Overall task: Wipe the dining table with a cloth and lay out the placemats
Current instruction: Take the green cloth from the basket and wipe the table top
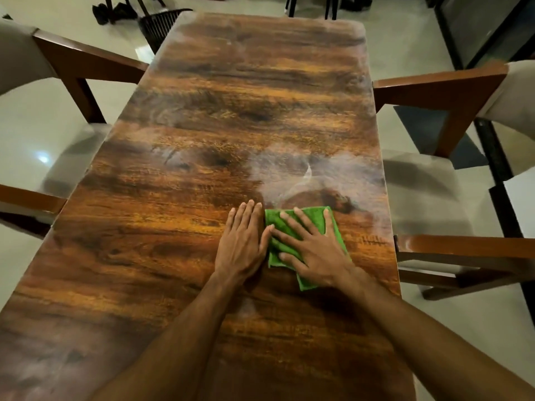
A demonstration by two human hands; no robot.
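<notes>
Right hand (pixel 314 253) is lying flat, fingers spread, pressing down on the folded green cloth (pixel 301 227) toward the near-right part of the wooden dining table (pixel 202 140). Left hand (pixel 241 241) is resting palm-down just left of the cloth, fingers straight and together on bare wood, holding nothing. Hazy streaks (pixel 304 172) are showing on the wood just beyond the cloth.

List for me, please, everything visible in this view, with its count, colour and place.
table: one, brown wood grain, centre, hazy smears on right
cloth: one, green, table's near right part
chairs: four partly seen, brown frames, pale seats, two per side
slatted chair: one, black, beyond far left corner
floor: pale, all round
left hand: one, flat on bare table beside cloth
right hand: one, fingers spread, pressing on cloth
</notes>
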